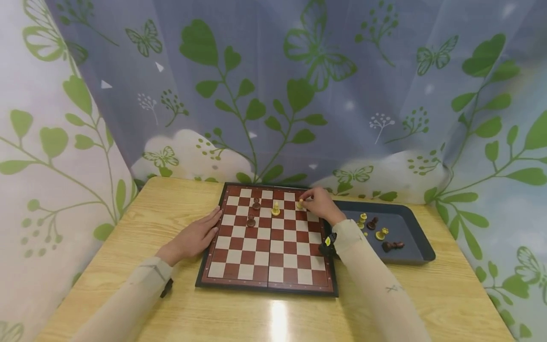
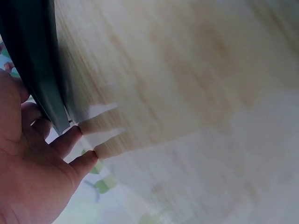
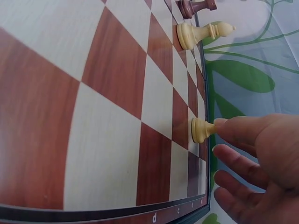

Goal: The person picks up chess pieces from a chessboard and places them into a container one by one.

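A red-and-white chessboard (image 1: 248, 257) lies on the table. Near its far right corner my right hand (image 1: 320, 204) pinches the top of a small cream pawn (image 3: 202, 130) between thumb and fingertip. The pawn's base is at the board surface, and its head is covered by the fingers. My left hand (image 1: 194, 239) lies along the board's left edge, fingers extended and touching it. A cream bishop (image 1: 275, 209) stands near the middle of the far half. Two dark chess pieces (image 1: 250, 220) stand to its left.
Right of the board is a dark tray (image 1: 410, 223) holding several cream and dark chess pieces, some lying down. My right forearm passes in front of its left end. A patterned curtain (image 1: 273, 95) hangs behind the wooden table (image 1: 179, 304).
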Demonstrator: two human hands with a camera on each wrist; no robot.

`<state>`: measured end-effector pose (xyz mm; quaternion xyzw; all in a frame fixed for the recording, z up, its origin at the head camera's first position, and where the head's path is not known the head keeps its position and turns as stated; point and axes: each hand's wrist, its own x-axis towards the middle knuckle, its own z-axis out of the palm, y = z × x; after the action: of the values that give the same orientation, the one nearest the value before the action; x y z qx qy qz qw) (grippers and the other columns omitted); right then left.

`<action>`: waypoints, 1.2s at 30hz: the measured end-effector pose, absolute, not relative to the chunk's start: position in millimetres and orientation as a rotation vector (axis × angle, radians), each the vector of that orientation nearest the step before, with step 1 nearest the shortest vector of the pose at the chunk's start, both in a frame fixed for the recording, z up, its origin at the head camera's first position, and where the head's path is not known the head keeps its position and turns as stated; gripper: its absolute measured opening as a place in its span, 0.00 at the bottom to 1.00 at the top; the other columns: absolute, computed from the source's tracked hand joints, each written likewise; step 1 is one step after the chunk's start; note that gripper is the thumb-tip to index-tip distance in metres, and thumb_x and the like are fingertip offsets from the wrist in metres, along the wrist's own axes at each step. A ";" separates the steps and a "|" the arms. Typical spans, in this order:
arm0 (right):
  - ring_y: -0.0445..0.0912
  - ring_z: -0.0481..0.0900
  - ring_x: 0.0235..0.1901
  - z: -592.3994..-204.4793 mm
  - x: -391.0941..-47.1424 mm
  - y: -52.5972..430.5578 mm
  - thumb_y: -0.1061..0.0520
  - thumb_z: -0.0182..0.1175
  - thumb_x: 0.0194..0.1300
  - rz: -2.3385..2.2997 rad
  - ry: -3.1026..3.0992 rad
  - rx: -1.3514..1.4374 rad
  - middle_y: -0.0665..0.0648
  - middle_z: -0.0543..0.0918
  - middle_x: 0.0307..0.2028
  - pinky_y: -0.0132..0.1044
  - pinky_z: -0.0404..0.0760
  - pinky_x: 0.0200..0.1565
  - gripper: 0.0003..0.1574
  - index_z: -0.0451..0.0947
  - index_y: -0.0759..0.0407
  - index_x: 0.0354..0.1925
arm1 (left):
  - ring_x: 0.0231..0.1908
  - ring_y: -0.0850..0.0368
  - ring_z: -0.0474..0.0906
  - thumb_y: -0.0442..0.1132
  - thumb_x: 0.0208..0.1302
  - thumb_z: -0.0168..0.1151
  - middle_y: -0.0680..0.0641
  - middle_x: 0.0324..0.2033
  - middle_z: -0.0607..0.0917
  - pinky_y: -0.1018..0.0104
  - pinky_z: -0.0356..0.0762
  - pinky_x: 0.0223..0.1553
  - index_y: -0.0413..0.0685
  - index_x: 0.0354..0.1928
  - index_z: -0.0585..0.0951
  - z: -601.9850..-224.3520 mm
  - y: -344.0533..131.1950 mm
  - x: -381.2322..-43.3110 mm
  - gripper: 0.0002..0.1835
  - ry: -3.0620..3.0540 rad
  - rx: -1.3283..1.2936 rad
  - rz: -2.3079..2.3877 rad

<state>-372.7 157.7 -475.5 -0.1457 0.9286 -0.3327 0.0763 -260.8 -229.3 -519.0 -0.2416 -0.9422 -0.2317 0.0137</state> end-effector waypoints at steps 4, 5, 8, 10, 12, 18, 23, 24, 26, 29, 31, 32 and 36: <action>0.59 0.83 0.40 -474.6 -372.6 160.3 0.58 0.60 0.74 -0.992 2.810 -0.453 0.67 0.82 0.58 0.49 0.81 0.42 0.15 0.85 0.66 0.52 | 0.73 0.34 0.61 0.37 0.81 0.45 0.33 0.77 0.57 0.41 0.65 0.70 0.31 0.77 0.57 -520.4 -227.4 -262.5 0.29 -2.927 -0.763 -0.718; 0.58 0.81 0.36 -473.7 -372.0 161.0 0.58 0.60 0.74 -1.008 2.814 -0.451 0.67 0.82 0.57 0.48 0.79 0.38 0.16 0.85 0.66 0.52 | 0.73 0.34 0.61 0.37 0.81 0.45 0.33 0.77 0.57 0.41 0.65 0.70 0.30 0.77 0.57 -520.6 -226.8 -262.8 0.29 -2.925 -0.767 -0.713; 0.56 0.81 0.39 -468.1 -369.3 163.5 0.57 0.59 0.75 -1.062 2.827 -0.458 0.68 0.82 0.58 0.47 0.79 0.39 0.17 0.85 0.67 0.53 | 0.73 0.34 0.60 0.37 0.81 0.45 0.32 0.77 0.57 0.40 0.64 0.70 0.30 0.76 0.58 -520.5 -225.2 -263.4 0.29 -2.924 -0.774 -0.713; 0.57 0.80 0.39 -463.8 -367.3 165.4 0.57 0.59 0.75 -1.110 2.827 -0.448 0.68 0.81 0.58 0.47 0.78 0.39 0.17 0.85 0.67 0.53 | 0.73 0.33 0.60 0.36 0.81 0.45 0.32 0.77 0.56 0.40 0.64 0.70 0.30 0.76 0.57 -519.6 -224.8 -263.6 0.29 -2.924 -0.777 -0.722; 0.52 0.78 0.35 -461.1 -366.3 167.8 0.57 0.60 0.75 -1.128 2.835 -0.470 0.68 0.83 0.54 0.44 0.77 0.37 0.17 0.85 0.67 0.52 | 0.73 0.33 0.60 0.37 0.81 0.45 0.32 0.77 0.56 0.40 0.64 0.70 0.30 0.76 0.57 -519.9 -225.2 -263.9 0.29 -2.923 -0.780 -0.716; 0.51 0.73 0.28 -454.7 -358.8 181.6 0.56 0.62 0.73 -1.199 2.842 -0.477 0.66 0.84 0.41 0.42 0.72 0.32 0.16 0.86 0.66 0.51 | 0.73 0.33 0.60 0.37 0.81 0.44 0.31 0.77 0.56 0.40 0.64 0.71 0.29 0.76 0.57 -520.4 -227.4 -267.2 0.29 -2.899 -0.802 -0.709; 0.61 0.81 0.52 -449.8 -347.0 198.4 0.56 0.63 0.72 -1.269 2.885 -0.467 0.67 0.84 0.55 0.55 0.81 0.50 0.16 0.86 0.65 0.51 | 0.73 0.33 0.60 0.37 0.81 0.44 0.31 0.77 0.57 0.39 0.64 0.70 0.29 0.76 0.58 -522.5 -230.0 -266.4 0.29 -2.899 -0.799 -0.689; 0.61 0.80 0.53 -449.7 -344.5 202.8 0.56 0.64 0.72 -1.291 2.894 -0.469 0.66 0.84 0.55 0.57 0.80 0.53 0.16 0.86 0.65 0.51 | 0.73 0.32 0.60 0.37 0.81 0.44 0.31 0.76 0.57 0.39 0.64 0.70 0.29 0.76 0.58 -523.2 -230.4 -265.6 0.29 -2.903 -0.797 -0.688; 0.62 0.79 0.56 -448.7 -339.1 212.9 0.56 0.64 0.71 -1.343 2.912 -0.468 0.67 0.84 0.55 0.59 0.78 0.56 0.16 0.85 0.66 0.51 | 0.73 0.32 0.60 0.37 0.81 0.44 0.31 0.77 0.56 0.39 0.64 0.70 0.29 0.76 0.58 -523.5 -230.8 -264.5 0.29 -2.905 -0.797 -0.694; 0.62 0.78 0.57 -444.6 -328.3 229.5 0.57 0.66 0.71 -1.403 2.945 -0.438 0.67 0.83 0.55 0.61 0.75 0.59 0.17 0.85 0.66 0.52 | 0.73 0.32 0.60 0.37 0.81 0.44 0.30 0.76 0.56 0.38 0.64 0.70 0.29 0.76 0.58 -523.3 -229.9 -264.1 0.28 -2.891 -0.811 -0.714; 0.63 0.77 0.59 -441.8 -321.1 240.8 0.56 0.66 0.71 -1.416 2.973 -0.413 0.68 0.83 0.55 0.62 0.74 0.60 0.18 0.85 0.66 0.53 | 0.73 0.31 0.60 0.37 0.81 0.44 0.30 0.76 0.56 0.38 0.63 0.70 0.28 0.76 0.58 -523.0 -229.1 -264.3 0.28 -2.886 -0.819 -0.715; 0.64 0.76 0.59 -440.3 -317.4 246.2 0.56 0.66 0.71 -1.425 2.981 -0.396 0.68 0.83 0.56 0.62 0.74 0.60 0.18 0.84 0.66 0.53 | 0.73 0.32 0.60 0.37 0.81 0.44 0.30 0.76 0.56 0.39 0.63 0.70 0.28 0.76 0.58 -523.4 -229.1 -264.6 0.28 -2.887 -0.819 -0.708; 0.63 0.78 0.57 -439.3 -304.0 267.3 0.55 0.65 0.71 -1.413 3.034 -0.316 0.68 0.81 0.58 0.58 0.78 0.54 0.19 0.84 0.66 0.54 | 0.72 0.32 0.61 0.37 0.81 0.44 0.31 0.77 0.56 0.39 0.64 0.70 0.29 0.76 0.58 -524.7 -229.3 -263.6 0.28 -2.910 -0.795 -0.683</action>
<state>-304.0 267.3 -439.3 -0.0935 0.8970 -0.4177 -0.1101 -263.6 -229.3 -524.7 -0.2569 -0.9406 -0.2207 0.0243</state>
